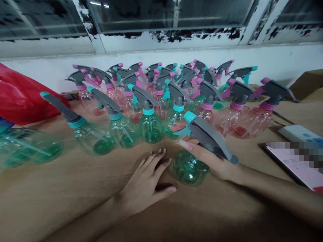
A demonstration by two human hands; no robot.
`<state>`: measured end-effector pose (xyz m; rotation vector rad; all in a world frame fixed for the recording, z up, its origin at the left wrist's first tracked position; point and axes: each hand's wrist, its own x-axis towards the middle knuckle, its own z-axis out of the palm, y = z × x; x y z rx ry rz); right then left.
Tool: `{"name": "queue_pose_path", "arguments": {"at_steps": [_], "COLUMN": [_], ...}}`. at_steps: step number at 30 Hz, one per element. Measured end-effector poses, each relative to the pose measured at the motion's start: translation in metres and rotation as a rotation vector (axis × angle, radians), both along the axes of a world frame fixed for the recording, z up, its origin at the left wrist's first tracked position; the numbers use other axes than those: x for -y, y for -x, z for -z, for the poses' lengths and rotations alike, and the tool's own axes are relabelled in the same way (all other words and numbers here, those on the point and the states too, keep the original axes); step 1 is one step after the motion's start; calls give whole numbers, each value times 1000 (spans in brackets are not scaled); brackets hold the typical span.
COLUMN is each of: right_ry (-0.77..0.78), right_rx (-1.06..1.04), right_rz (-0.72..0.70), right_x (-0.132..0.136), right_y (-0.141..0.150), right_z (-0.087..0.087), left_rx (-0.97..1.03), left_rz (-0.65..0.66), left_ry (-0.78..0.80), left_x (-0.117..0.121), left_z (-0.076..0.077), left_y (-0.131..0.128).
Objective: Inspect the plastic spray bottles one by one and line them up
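Observation:
My right hand [199, 153] is closed around the neck of a green spray bottle [189, 169], just under its grey trigger head with a teal nozzle and trigger. The bottle is tilted, and its neck is hidden behind my fingers. Palm down on the table [83, 191], my left hand [146, 183] lies with its fingers apart, left of that bottle and holding nothing. Ahead of my hands a front row holds more green spray bottles [151, 129] with teal collars. Pink spray bottles [242, 122] with pink collars stand to the right and behind.
A red plastic bag [22, 95] sits at the far left. More green bottles [27, 148] are below it. At the right lie a phone [290, 164] and a white box [300, 132]. A cardboard box [309, 85] is behind them. A white wall [272, 58] closes off the back.

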<state>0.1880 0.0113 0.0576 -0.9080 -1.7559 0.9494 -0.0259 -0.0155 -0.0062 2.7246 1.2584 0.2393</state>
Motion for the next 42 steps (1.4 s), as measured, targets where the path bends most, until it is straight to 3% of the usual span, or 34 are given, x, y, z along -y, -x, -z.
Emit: {"name": "queue_pose_path", "arguments": {"at_steps": [17, 42], "right_ry": [-40, 21], "right_rx": [-17, -133], "right_rz": [-12, -66], "right_x": [-3, 1], "right_y": [-2, 1], "right_z": [2, -1], "left_rx": [-6, 8], "left_rz": [-3, -2], "left_ry": [-4, -12], "left_x": [0, 1], "left_z": [0, 0], "left_y": [-1, 0]}}
